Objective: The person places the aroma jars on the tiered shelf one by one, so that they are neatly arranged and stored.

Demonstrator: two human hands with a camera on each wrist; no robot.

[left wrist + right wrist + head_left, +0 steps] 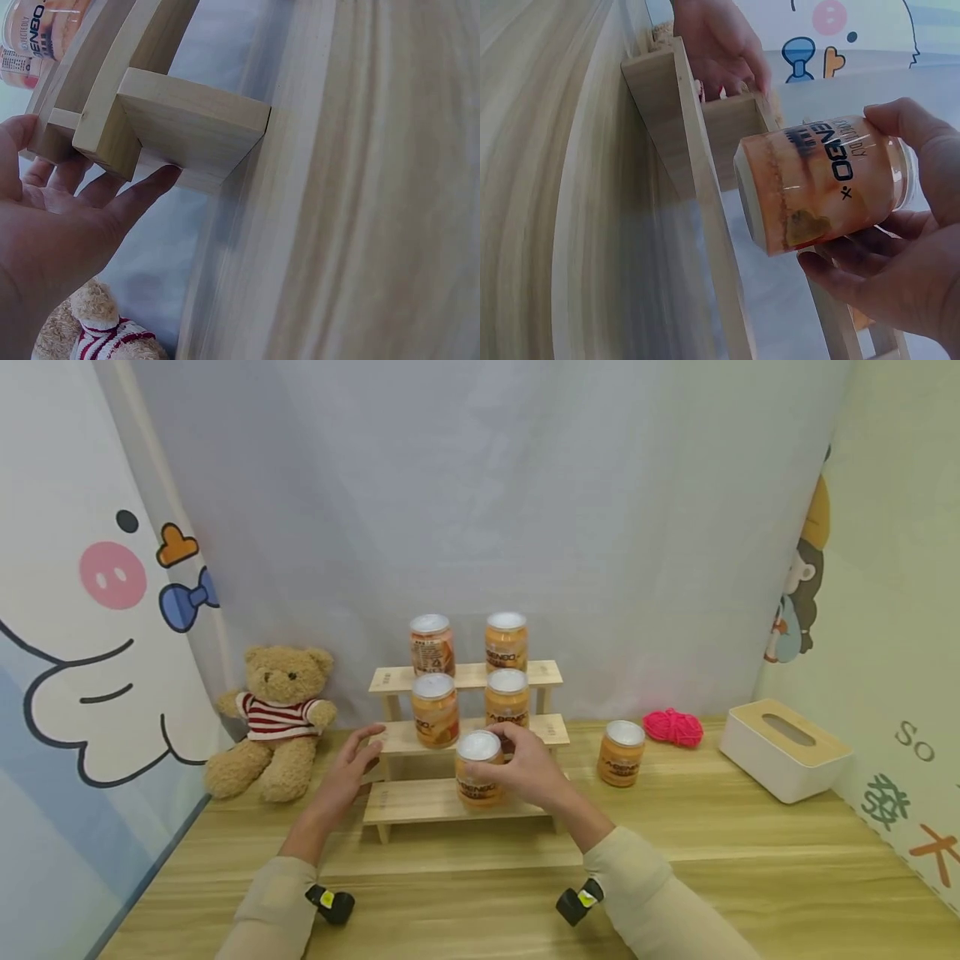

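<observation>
My right hand (528, 768) grips an orange can (478, 777) with a silvery lid, thumb on one side and fingers round the other. In the right wrist view the same can (817, 184) tilts slightly, with a narrow gap between its base and the lowest board. At the left end of the three-tier wooden stand (420, 802), my left hand (348, 772) touches the middle tier with loosely extended fingers; its little finger reaches the lower leg (199, 124). Two cans stand on the middle tier, one a peach can (435, 710); two more, including a pinkish can (431, 647), stand on top.
A single can (621, 753) stands on the wooden table (465, 893) right of the stand. Behind it lies pink yarn (673, 727), and a tissue box (783, 750) stands farther right. A teddy bear (281, 718) sits at left. A grey curtain (480, 527) hangs behind.
</observation>
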